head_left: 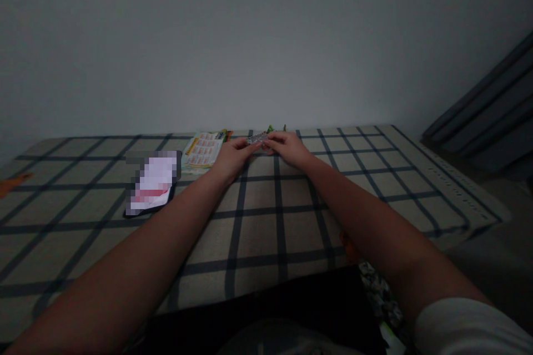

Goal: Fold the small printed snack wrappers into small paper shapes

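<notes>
Both my arms reach forward over the checked tablecloth. Between my hands is a small clear plastic piece with dark print; its exact kind is too small and dim to make out. My left hand pinches its left side between thumb and fingers. On the other side, my right hand grips it with the fingertips closed. Just left of my left hand lies a printed packet with yellow and orange marks. Something green shows behind my fingers, partly hidden.
A phone with a lit, pixelated screen lies left of my left forearm. An orange item rests at the table's left side. The pale wall rises behind the table, and a dark curtain hangs at right.
</notes>
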A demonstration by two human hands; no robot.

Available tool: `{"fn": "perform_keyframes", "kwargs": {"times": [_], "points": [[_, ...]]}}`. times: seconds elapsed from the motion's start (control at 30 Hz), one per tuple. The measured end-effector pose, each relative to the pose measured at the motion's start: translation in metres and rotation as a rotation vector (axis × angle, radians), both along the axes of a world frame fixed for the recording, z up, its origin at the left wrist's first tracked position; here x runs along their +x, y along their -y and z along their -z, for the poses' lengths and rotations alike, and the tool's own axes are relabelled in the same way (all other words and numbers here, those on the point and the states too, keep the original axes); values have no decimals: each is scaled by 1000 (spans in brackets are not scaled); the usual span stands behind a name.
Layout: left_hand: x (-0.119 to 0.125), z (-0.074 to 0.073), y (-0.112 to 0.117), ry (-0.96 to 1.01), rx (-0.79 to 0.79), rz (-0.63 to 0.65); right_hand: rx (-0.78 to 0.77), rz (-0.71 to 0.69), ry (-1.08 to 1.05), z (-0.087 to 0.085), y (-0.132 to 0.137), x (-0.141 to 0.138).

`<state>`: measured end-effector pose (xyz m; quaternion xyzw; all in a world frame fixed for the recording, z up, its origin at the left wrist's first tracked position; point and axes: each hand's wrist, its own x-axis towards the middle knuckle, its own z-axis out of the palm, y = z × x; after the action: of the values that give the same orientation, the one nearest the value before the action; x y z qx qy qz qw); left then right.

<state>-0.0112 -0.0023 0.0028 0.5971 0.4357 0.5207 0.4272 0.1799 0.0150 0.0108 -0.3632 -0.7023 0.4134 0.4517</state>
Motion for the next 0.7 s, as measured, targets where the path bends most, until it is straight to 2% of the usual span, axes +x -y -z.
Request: {"fn": "perform_keyframes", "kwargs": {"times": [0.1,0.2,0.37,0.47,0.6,0.7], "points": [[-1,-4,1,-105,102,-91,34,22,52,-1,3,2],[-2,-8,3,-106,99,-139,100,83,126,-5,5,5],[0,-12,6,0,34,-31,253,181,244,-13,6,9],[1,-10,6,23,41,-46,294,191,237,-13,6,9],[0,-9,4,53,93,-66,255,180,133,-9,3,6],[-1,-9,5,25,104,-65,131,160,-8,-6,0,4]]}}
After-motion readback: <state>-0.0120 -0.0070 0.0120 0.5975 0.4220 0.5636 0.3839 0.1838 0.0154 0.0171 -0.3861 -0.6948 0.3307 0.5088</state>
